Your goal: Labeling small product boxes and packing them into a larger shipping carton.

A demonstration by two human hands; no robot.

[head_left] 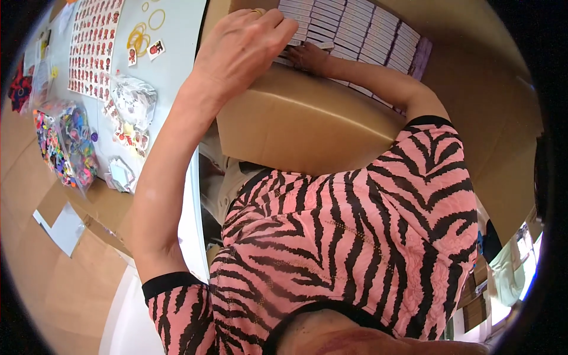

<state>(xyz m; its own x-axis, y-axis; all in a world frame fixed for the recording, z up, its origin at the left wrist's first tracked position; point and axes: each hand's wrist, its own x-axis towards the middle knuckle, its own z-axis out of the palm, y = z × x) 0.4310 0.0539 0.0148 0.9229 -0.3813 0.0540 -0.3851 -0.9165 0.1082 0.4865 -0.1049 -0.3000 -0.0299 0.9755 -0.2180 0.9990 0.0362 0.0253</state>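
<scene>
A large brown cardboard box stands open before me, with rows of small white boxes packed inside. My left hand hangs over the box's left edge with its fingers curled in. Whatever those fingers hold, if anything, is out of sight, and a yellow band shows on one finger. Farther in, my right hand reaches past the near wall to the small boxes. Its fingers are bent and seem closed on a small white box that sits slightly askew; the fingertips are partly hidden.
On the pale table at left lie a sticker sheet, yellow rubber bands, loose stickers and a clear plastic bag. A bag of colourful small pieces rests at the table's near left. Another cardboard surface rises at right.
</scene>
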